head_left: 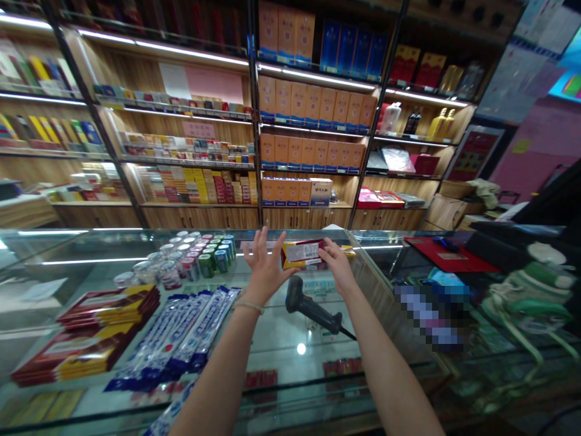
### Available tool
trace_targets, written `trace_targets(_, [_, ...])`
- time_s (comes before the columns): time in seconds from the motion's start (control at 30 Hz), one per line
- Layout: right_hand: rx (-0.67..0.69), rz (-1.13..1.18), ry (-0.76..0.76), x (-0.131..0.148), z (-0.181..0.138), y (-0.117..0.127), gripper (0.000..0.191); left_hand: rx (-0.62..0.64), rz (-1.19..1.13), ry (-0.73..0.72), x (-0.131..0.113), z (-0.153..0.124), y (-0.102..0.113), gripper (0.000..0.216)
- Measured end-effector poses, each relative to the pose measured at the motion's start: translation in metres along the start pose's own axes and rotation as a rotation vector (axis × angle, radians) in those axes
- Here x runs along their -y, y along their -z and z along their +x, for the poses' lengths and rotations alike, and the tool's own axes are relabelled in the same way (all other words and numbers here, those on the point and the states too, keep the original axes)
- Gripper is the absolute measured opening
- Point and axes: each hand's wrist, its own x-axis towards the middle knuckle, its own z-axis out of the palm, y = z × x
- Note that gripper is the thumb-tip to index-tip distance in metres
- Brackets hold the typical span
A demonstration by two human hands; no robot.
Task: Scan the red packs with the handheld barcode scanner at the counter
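Note:
I hold a red and yellow carton (303, 254) with a white label above the glass counter (281, 351). My left hand (264, 266) supports its left end, with the upper fingers spread. My right hand (334, 261) grips its right end. A black barcode scanner (313, 309) lies on the glass just below the carton, between my forearms.
Red-yellow cartons (97, 321) and blue-white long packs (186, 333) lie at the left on the counter. Small round tins (190, 257) stand behind them. Shelves of boxes (313, 106) fill the back wall. A red mat (447, 254) and green-white items (531, 297) are at the right.

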Motion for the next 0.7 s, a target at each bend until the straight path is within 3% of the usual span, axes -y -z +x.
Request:
trace_targets(0.23, [0.039, -0.088, -0.061, 0.002, -0.003, 0.001, 0.037, 0.034, 0.069, -0.029, -0.003, -0.002, 0.006, 0.068])
trace_targets(0.47, [0.057, -0.388, 0.035, 0.022, -0.006, -0.004, 0.029, 0.008, 0.103, 0.008, -0.001, -0.002, 0.008, 0.065])
trace_targets(0.57, [0.118, -0.574, 0.109, 0.032, -0.022, 0.001, 0.045, -0.022, 0.110, 0.049, 0.003, -0.002, 0.008, 0.066])
trace_targets(0.7, [0.215, -0.696, 0.179, 0.037, -0.068, 0.006, 0.068, -0.031, 0.097, 0.071, 0.006, -0.002, 0.007, 0.065])
